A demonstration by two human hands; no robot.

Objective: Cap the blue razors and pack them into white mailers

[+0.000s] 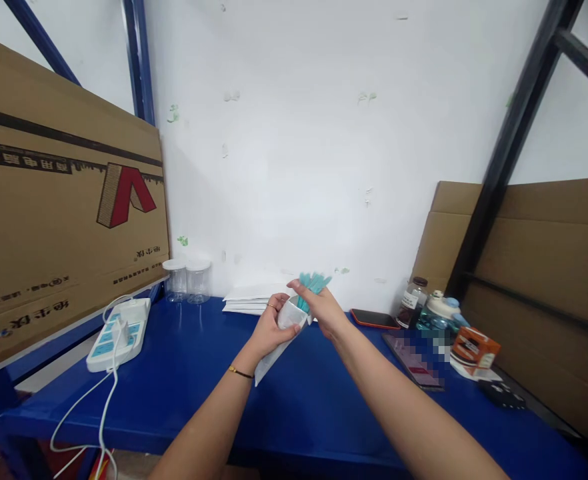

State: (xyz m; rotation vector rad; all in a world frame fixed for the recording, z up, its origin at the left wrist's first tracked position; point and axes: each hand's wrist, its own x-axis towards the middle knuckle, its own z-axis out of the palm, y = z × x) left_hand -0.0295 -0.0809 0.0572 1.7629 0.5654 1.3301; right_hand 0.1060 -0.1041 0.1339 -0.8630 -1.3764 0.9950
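My left hand [270, 330] grips a white paper sleeve [275, 360], tilted with its open end up and to the right. A bundle of thin teal sticks [315, 283] stands at the mouth of the sleeve, its tops fanned out. My right hand [319, 305] is closed round the bundle, and its fingers are partly hidden behind it. Both hands are close together above the blue table [199, 387]. Behind them lies a stack of white paper sleeves [244, 297] against the wall.
Two clear jars [198, 283] and a power strip [120, 333] with cables are on the left. On the right are a red-edged phone [374, 319], a dark bottle [412, 303], a teal bottle [437, 313], a tablet [414, 360] and an orange box [475, 350].
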